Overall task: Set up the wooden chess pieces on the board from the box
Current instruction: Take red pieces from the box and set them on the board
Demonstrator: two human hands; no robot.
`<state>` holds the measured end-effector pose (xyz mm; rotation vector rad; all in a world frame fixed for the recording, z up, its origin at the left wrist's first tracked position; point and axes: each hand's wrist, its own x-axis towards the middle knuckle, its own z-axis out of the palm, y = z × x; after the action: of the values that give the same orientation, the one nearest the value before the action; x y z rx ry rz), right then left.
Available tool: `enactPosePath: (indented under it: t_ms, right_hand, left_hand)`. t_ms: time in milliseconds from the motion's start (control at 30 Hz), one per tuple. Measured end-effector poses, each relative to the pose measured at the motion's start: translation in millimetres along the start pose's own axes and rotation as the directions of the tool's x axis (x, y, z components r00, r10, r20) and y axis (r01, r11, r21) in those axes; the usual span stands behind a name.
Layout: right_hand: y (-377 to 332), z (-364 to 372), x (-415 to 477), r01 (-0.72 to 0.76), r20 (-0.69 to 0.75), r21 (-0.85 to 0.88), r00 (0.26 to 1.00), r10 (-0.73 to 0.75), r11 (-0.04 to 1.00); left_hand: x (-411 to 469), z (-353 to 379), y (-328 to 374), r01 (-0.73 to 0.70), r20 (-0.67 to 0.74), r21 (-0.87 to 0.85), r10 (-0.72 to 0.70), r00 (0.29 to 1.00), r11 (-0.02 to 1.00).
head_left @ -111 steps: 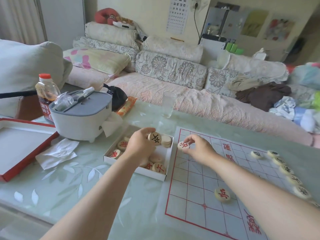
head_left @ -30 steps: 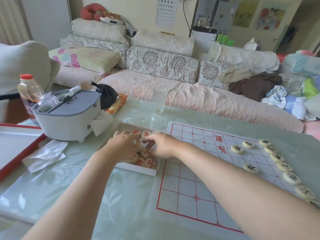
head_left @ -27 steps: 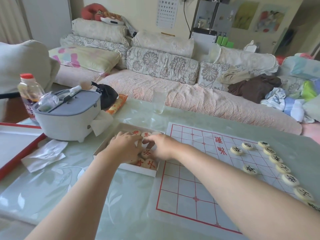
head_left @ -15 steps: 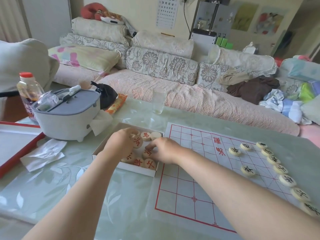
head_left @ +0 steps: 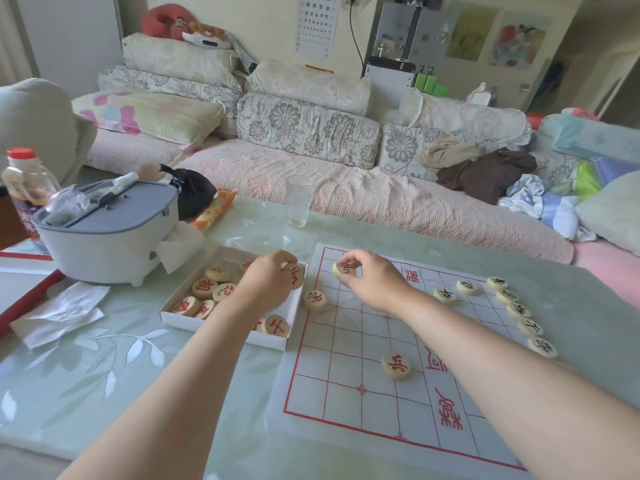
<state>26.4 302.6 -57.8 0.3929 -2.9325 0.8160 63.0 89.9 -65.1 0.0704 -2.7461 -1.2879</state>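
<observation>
Left hand [head_left: 266, 282] grips a red-marked piece [head_left: 295, 276] over the box [head_left: 221, 329]; right hand [head_left: 372, 280] seemingly pinches another piece [head_left: 343, 269].

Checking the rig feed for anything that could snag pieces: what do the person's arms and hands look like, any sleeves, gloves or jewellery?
Both forearms are bare as far as the picture shows: no sleeve in view. The left hand and right hand wear no gloves. No watch, bracelet or ring shows on the sides facing the camera; palm sides are hidden.

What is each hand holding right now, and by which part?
Left hand: red-marked piece, pinched at its rim. Right hand: another red piece, fingertips on its edge.
</observation>
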Motion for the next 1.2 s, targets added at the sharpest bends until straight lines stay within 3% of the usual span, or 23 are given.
enactPosePath:
  t_ms: [200,367,533,700,800,967,1200]
  right_hand:
    - [64.5,-28.5,-37.1,-0.140,-0.035,-0.068,0.990,0.137,0.988]
    - [84.8,-29.6,-57.8,-0.139,-0.017,-0.041,0.990,0.138,0.989]
    - [85.7,-26.5,-61.7,-0.124,-0.020,-0.055,0.992,0.124,0.991]
    - [81.2,-20.6,-59.9,-0.096,0.055,-0.209,0.992,0.109,0.973]
    - [75.9,-20.6,-60.6,-0.092,0.053,-0.125,0.994,0.099,0.988]
    - [51.4,-27.9,-74.4,0.012,0.028,0.160,0.999,-0.017,0.987]
    - [39.0,-32.1,-104.6,0.096,0.044,0.140,0.994,-0.103,0.986]
  left_hand:
    - [-8.6,43.5,39.1,0.054,0.182,-0.202,-0.017,0.983,0.978]
    - [-7.5,71.2,56.7,-0.017,0.222,-0.115,0.042,0.974,0.993]
    - [-12.8,84.4,63.3,0.028,0.254,-0.159,0.014,0.967,0.987]
    - [-23.3,86.7,57.5,0.012,0.278,-0.194,0.043,0.960,0.981]
    - [-26.0,91.4,52.8,0.063,0.297,-0.212,0.003,0.955,0.975]
    - [-28.1,95.2,51.6,0.137,0.275,-0.273,-0.059,0.960,0.952]
    - [-58.0,81.8,65.7,0.177,0.347,-0.387,-0.034,0.937,0.905]
